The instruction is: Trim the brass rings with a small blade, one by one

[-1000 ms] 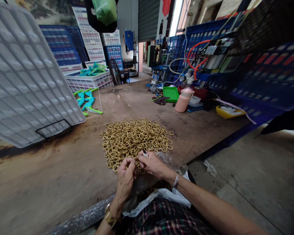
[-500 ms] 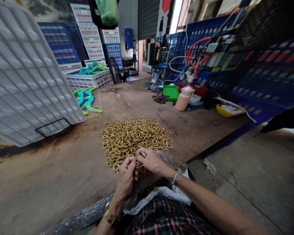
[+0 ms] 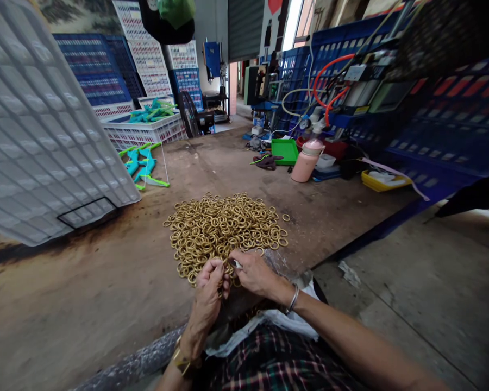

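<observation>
A heap of brass-coloured rings point(image 3: 224, 222) lies on the brown table in front of me. At its near edge my left hand point(image 3: 209, 285) is closed, thumb and fingers pinching a ring point(image 3: 220, 291) that is mostly hidden. Close beside it, fingertips almost meeting, my right hand point(image 3: 255, 273) is closed round a small metal tool with a blade-like end point(image 3: 237, 264). Most of that tool is covered by the fingers, so its kind is unclear.
A white ribbed plastic tray point(image 3: 44, 130) leans at the left, near blue and green toy bows point(image 3: 144, 165). A pink bottle point(image 3: 305, 163), a green tray point(image 3: 284, 152) and a yellow tray point(image 3: 383, 181) stand towards the right. White plastic sheeting point(image 3: 281, 321) covers my lap.
My right hand has turned slightly, and its tool now points lower beside the left fingertips. The left hand has barely shifted. The whole view has tilted a little.
</observation>
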